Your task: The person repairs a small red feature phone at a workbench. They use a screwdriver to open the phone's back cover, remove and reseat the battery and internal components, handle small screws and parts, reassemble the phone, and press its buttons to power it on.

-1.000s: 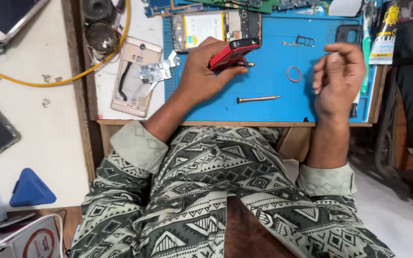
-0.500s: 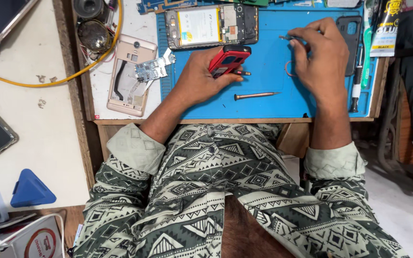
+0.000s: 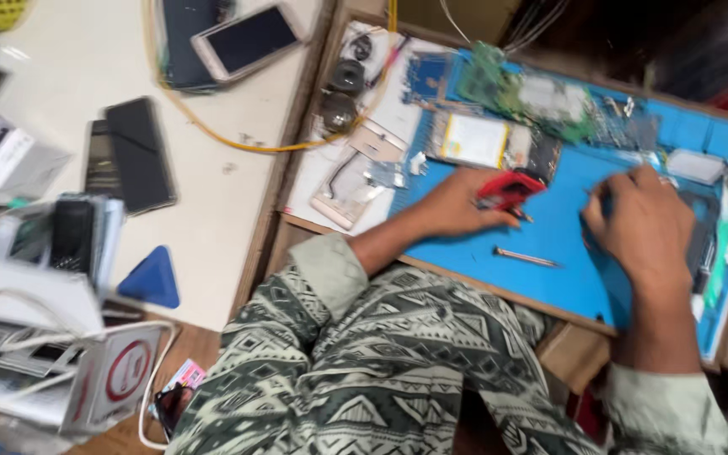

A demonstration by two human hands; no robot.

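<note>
I see my left hand (image 3: 457,206) at frame centre clenched on a red tool (image 3: 509,188), my right hand (image 3: 638,223) grasping a thin tool just right of it, and the open phone (image 3: 495,143) lying crosswise just above the left hand.

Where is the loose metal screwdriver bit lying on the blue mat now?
In the head view, the metal bit lies on the blue mat near its front edge, between the left hand and right hand, touching neither.
</note>
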